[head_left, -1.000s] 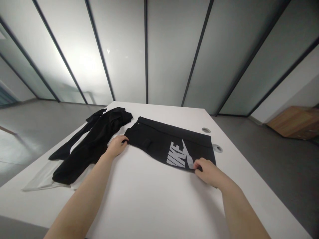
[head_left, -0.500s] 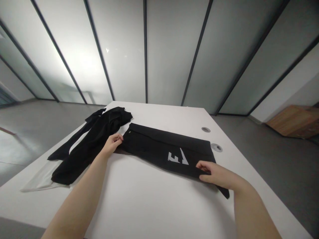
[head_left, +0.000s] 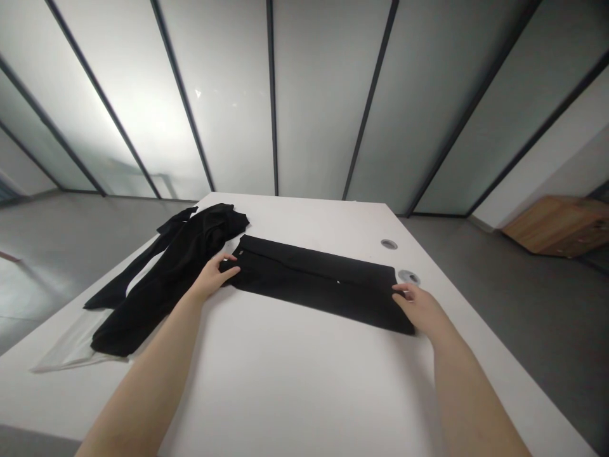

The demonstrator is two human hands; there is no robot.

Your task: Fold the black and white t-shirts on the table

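Garment (head_left: 314, 282) lies folded into a narrow strip; left hand (head_left: 212, 279) and right hand (head_left: 421, 308), grips open, flatten its ends; neighbouring pile (head_left: 166, 279) looks unfolded.

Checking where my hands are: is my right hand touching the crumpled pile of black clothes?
No, the right hand rests on the right end of the folded black garment, while the crumpled pile lies far left.
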